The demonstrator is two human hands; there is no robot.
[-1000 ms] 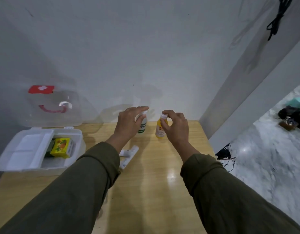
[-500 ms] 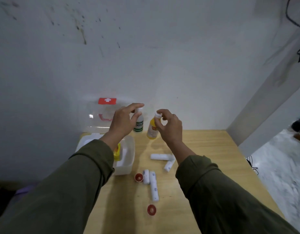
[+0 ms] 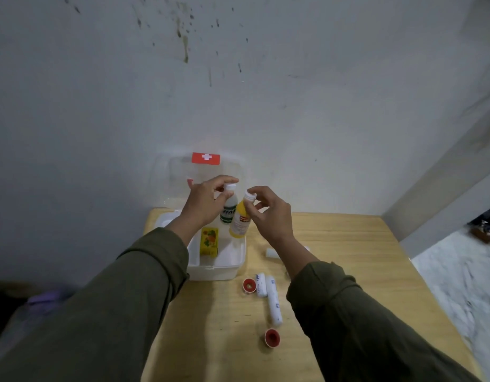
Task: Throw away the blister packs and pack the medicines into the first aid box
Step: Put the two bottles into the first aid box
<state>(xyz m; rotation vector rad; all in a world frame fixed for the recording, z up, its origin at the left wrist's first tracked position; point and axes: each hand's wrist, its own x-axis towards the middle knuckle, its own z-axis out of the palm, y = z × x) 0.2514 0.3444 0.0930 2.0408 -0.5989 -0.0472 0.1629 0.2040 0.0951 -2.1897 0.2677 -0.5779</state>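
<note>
Pale wood is what I see most of: the table (image 3: 334,271) runs out under both my olive sleeves, its far edge against a stained grey wall. At the table's back left stands the white first aid box (image 3: 219,267), open, its clear lid (image 3: 180,183) propped upright with a red cross sticker on it. A yellow carton (image 3: 209,240) stands inside the box. My left hand (image 3: 203,204) grips a white bottle with green lettering (image 3: 229,209) by its cap, held above the box. My right hand (image 3: 271,216) pinches the white cap of a yellow bottle (image 3: 240,223), tilted, hanging just over the box's right edge beside the other bottle. In front of the box lie two white tubes (image 3: 274,300) side by side, and two small red-centred rolls (image 3: 249,285).
</note>
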